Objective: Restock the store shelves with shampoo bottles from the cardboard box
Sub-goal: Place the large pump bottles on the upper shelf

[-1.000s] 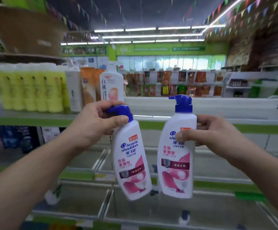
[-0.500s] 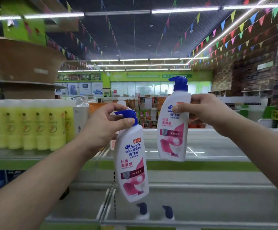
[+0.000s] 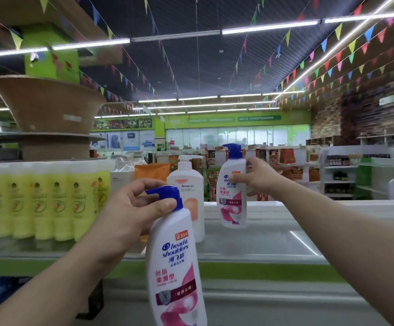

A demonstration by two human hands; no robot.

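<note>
My left hand grips the blue pump cap of a white and pink shampoo bottle, which hangs in front of the shelf's green edge. My right hand holds a second, matching shampoo bottle by its upper body. That bottle stands upright with its base on or just above the top shelf, right of a larger white pump bottle. The cardboard box is out of view.
A row of yellow tubes fills the shelf's left part, with an orange pouch behind the white pump bottle. A brown stacked display rises at the left. More store shelves stand across the aisle.
My right hand has carried its bottle forward and down toward the top shelf, beside the white pump bottle. The camera has tilted up. My left hand still holds its bottle in front of the shelf.
</note>
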